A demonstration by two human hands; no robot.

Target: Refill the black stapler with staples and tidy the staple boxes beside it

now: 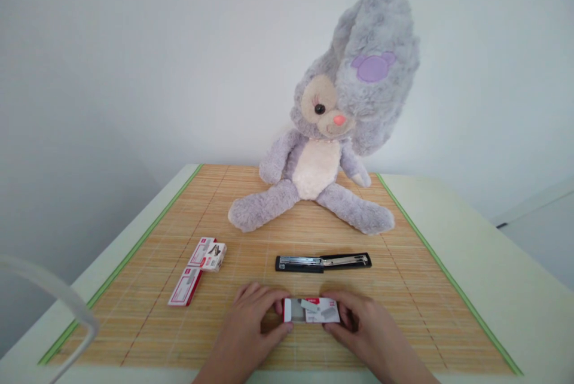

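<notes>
A small white and red staple box (329,312) is held between my two hands near the front of the mat, its left part slid out so grey staples show inside. A short strip of staples (308,305) lies slantwise on top of it. My left hand (255,318) pinches the box's left end between thumb and fingers. On the right end, my right hand (359,321) grips with thumb and fingers too. Just beyond the hands lies a black stapler (323,262), opened flat with its metal staple channel showing.
Several red and white boxes (185,286) lie at the left, including a small box with a printed picture (214,256). A grey plush rabbit (316,168) sits at the back of the bamboo mat (251,246). A white curved cable or tube (67,306) crosses the lower left.
</notes>
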